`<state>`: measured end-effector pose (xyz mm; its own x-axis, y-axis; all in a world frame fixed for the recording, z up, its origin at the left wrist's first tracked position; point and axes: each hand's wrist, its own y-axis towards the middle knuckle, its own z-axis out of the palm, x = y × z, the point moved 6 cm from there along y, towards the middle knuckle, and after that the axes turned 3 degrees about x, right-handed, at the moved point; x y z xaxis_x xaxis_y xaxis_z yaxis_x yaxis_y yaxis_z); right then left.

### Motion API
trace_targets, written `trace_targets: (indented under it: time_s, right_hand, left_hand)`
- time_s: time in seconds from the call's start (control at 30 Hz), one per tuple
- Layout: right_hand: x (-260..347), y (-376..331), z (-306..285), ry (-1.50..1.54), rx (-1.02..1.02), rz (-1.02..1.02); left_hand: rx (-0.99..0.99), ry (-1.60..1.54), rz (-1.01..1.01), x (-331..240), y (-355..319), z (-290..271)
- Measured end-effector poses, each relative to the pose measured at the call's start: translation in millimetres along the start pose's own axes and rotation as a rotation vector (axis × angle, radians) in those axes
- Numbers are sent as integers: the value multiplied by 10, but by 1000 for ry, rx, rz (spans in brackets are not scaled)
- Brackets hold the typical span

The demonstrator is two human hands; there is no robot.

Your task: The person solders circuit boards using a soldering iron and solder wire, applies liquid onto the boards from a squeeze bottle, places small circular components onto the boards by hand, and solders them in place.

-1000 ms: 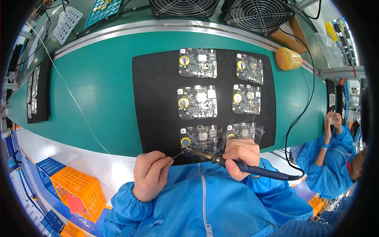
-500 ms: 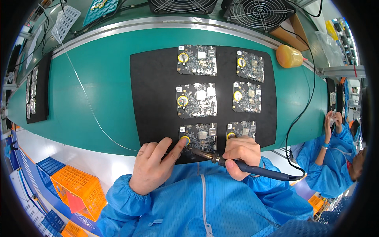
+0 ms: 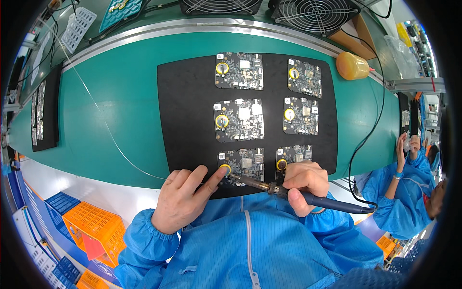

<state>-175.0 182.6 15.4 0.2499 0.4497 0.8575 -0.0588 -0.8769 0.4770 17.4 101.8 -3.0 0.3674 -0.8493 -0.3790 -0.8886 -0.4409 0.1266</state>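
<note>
My right hand [image 3: 307, 187] is closed around the dark blue handle of a soldering iron [image 3: 332, 204]. Its metal tip points left and reaches the near edge of the near-left circuit board [image 3: 250, 163]. On that board sits a round coin cell [image 3: 224, 169] with a yellow rim, and my left index fingertip rests on it. The other fingers of my left hand [image 3: 180, 197] are curled, and a thin solder wire [image 3: 122, 153] runs into them from the upper left. Fingers partly hide where the wire ends. Beside my right knuckles lies the near-right circuit board [image 3: 302, 153], partly covered.
Several more boards lie in two columns on a black mat [image 3: 187, 96] over the green bench [image 3: 125, 96]. A yellow bottle [image 3: 352, 66] and two fans [image 3: 315, 17] stand behind. The iron's black cable [image 3: 368, 135] loops at right, near a co-worker's hands [image 3: 404, 149]. Orange crates [image 3: 94, 226] stand lower left.
My right hand and the iron have shifted right, and the tip shows more clearly beside the coin cell. My left hand moved slightly left, its index fingertip staying at the coin cell.
</note>
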Motion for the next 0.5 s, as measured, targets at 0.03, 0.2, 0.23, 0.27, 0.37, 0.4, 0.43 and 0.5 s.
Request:
trace_targets:
  time_s: [0.03,0.2,0.23,0.27,0.37,0.4,0.43,0.5]
  right_hand:
    - [1,1,-14,8,-18,7]
    - [13,17,-11,-8,-18,-5]
    - [16,20,-13,-3,-23,-11]
    - [19,22,-15,2,-29,-16]
    - [42,7,-1,3,-37,-14]
    - [46,-3,15,2,-37,-14]
    - [50,-17,44,13,-23,-25]
    - [58,-47,108,22,-8,-38]
  left_hand:
    - [-3,0,6,-6,2,-7]
    - [21,-1,20,-6,21,-22]
    - [38,-18,19,-17,36,-39]
    - [37,-17,18,-50,33,-50]
    - [-115,-304,-236,45,-93,-111]
    - [-169,-270,-222,87,-170,-123]
    - [-224,-236,-208,106,-213,-145]
    - [-269,-206,-216,93,-222,-196]
